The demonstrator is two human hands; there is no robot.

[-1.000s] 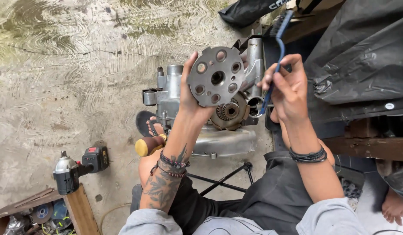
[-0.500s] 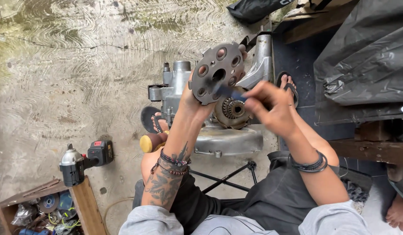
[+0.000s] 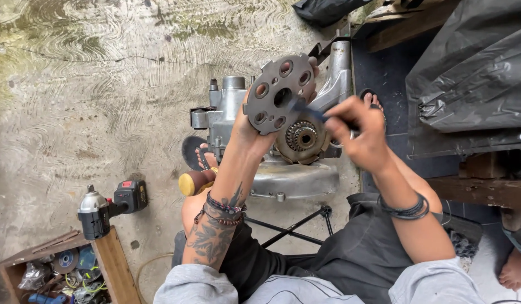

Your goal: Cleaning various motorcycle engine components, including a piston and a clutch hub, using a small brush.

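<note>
head view: left hand clenched on round perforated metal plate, held upright above engine casing on concrete floor. right hand clenched on thin blue tool, blurred, tip touching plate face. toothed gear in casing just below plate. cordless driver on floor, well apart at left, near wooden box of parts.

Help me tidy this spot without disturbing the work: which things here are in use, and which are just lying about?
In use:
- round plate with holes, held up by the left hand
- thin dark tool in the right hand, tip at the plate
- engine casing with its gear

Lying about:
- cordless driver on the floor
- wooden box of odds and ends
- yellow-ended handle
- black plastic sheet
</note>
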